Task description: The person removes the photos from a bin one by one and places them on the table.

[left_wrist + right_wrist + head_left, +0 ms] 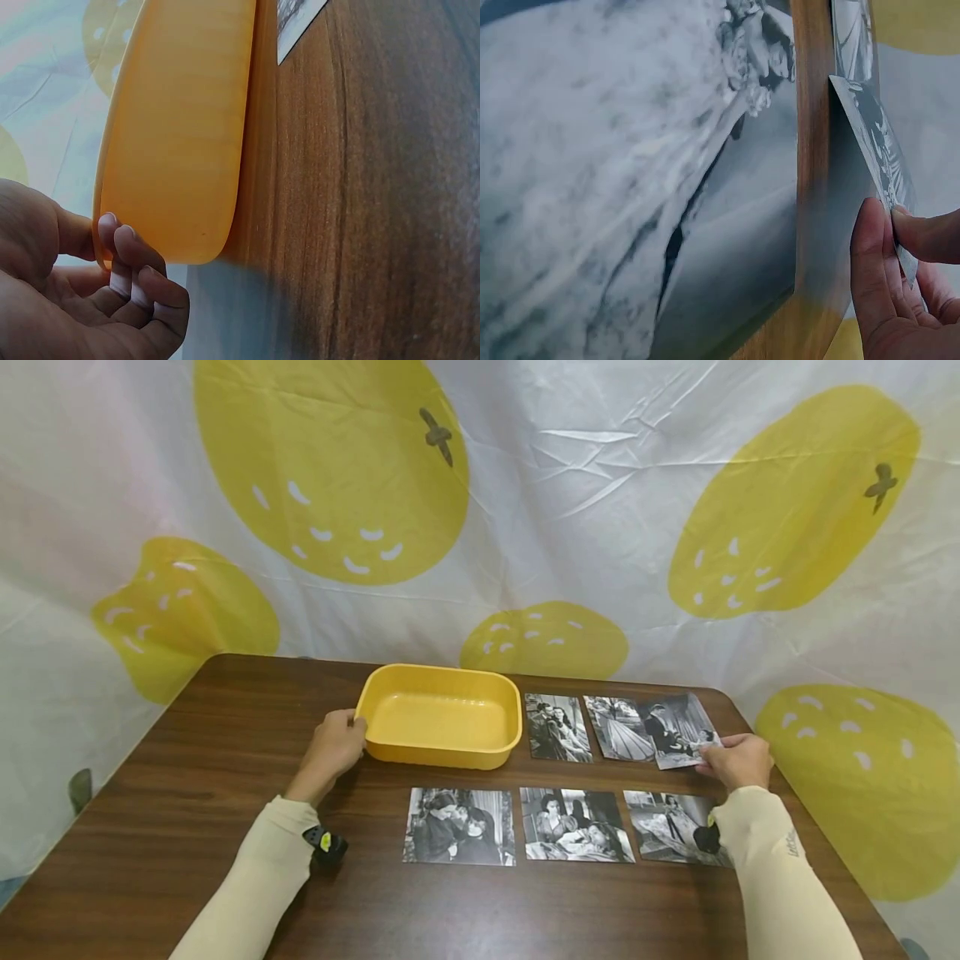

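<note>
A yellow plastic basin (438,758) stands at the back of the table, and my left hand (337,747) pinches its left rim. In the left wrist view the thumb and fingers of my left hand (112,277) close over the rim of the basin (176,135). My right hand (738,762) pinches a black-and-white photo (678,731) by its lower right corner. That photo is tilted, and it overlaps the right part of another photo (617,728) in the back row. In the right wrist view, the held photo (881,157) is raised at an angle between thumb and fingers.
Next to the basin lies a back-row photo (558,728). A front row holds a left photo (460,827), a middle photo (576,825) and a right photo (671,828), partly under my right wrist. Behind the brown wooden table (187,827) hangs a fruit-print cloth (562,527).
</note>
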A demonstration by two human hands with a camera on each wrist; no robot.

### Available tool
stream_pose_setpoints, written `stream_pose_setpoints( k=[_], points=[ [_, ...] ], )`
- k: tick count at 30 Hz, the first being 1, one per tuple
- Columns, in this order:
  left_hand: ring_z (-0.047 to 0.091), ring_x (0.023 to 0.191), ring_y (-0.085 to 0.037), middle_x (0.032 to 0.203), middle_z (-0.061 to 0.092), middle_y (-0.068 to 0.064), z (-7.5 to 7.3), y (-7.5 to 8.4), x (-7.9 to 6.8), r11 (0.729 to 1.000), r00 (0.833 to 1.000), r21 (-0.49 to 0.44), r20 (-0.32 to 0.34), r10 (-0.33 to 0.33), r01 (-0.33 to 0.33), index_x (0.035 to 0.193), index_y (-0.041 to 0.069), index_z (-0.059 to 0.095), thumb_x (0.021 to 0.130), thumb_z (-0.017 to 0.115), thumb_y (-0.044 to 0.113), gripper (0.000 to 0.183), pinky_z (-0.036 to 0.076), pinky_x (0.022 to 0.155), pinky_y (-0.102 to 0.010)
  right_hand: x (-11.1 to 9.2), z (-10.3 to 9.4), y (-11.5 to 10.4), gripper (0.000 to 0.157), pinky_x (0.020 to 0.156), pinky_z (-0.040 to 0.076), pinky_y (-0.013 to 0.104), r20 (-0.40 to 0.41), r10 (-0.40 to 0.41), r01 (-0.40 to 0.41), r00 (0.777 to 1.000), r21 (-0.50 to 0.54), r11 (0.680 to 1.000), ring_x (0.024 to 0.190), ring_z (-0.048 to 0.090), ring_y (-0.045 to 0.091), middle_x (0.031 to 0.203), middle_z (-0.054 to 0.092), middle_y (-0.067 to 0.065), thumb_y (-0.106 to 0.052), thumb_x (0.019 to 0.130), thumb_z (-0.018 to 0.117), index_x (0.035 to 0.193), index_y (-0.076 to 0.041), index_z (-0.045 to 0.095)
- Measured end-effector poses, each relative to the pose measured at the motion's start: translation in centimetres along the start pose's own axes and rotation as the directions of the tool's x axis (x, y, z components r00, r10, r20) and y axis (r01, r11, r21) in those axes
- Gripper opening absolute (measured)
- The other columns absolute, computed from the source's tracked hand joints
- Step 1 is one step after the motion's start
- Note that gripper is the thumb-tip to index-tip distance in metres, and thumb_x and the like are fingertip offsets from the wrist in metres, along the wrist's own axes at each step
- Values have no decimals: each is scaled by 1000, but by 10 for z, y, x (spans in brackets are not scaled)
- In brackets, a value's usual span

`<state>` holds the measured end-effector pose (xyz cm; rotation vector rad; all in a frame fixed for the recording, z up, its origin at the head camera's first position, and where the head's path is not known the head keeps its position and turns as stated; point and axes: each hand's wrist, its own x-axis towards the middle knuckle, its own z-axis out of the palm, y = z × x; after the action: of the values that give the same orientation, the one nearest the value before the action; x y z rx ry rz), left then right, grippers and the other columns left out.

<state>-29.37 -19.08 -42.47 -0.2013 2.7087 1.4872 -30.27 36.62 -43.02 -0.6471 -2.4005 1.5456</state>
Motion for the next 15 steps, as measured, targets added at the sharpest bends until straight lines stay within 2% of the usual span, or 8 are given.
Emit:
stream_pose_setpoints(
  k=[2,4,6,8,9,11,15],
  points=[
    [55,72,-18,85,60,-10,0,0,0,1000,1000,0,-3,1,-1,124,-4,61,106,36,18,38,43,62,-29,1,-1,2,38,55,57,26,-2,-4,4,1000,-67,998,49,68,14,80,59,12,3,84,68,114,20,52],
    [55,72,-19,85,60,-9,0,-1,0,1000,1000,0,-6,1,-1,122,-4,62,106,36,18,37,43,62,-29,1,-3,3,40,66,58,30,-7,-10,9,1000,-170,985,55,70,17,66,62,8,-3,85,69,115,19,55],
    [55,72,-19,85,60,-9,0,-1,-1,1000,1000,0,-8,1,-1,120,-4,62,106,37,18,36,43,62,-29,2,-5,4,42,82,54,40,-11,-23,19,1000,-290,957,71,72,28,55,62,4,-9,85,70,114,18,58],
    [55,72,-19,85,60,-9,0,-1,-1,1000,1000,-1,-6,3,-3,121,-4,62,106,37,18,37,43,62,-29,3,-6,6,41,90,46,51,-14,-29,21,999,-397,917,89,68,43,52,64,2,-14,84,70,111,16,63],
    [55,72,-19,85,60,-10,0,-1,-1,1000,1000,-2,-5,4,-4,121,-4,61,106,37,18,37,43,62,-29,3,-7,7,40,91,42,59,-11,-33,25,999,-429,903,96,63,50,54,65,3,-16,84,70,108,16,65],
    [55,73,-19,85,60,-10,0,-1,-1,1000,1000,-1,-4,5,-5,121,-4,62,106,36,18,37,43,62,-29,4,-8,9,38,90,42,63,-7,-36,28,999,-474,880,103,55,57,61,68,10,-18,83,70,104,14,68],
    [55,73,-19,85,60,-10,0,0,-1,1000,1000,-1,-4,2,-2,119,-3,62,106,36,18,36,43,62,-30,5,-8,11,40,91,42,66,2,-47,41,999,-526,850,107,51,61,93,69,31,-21,84,72,101,14,69]
  ],
)
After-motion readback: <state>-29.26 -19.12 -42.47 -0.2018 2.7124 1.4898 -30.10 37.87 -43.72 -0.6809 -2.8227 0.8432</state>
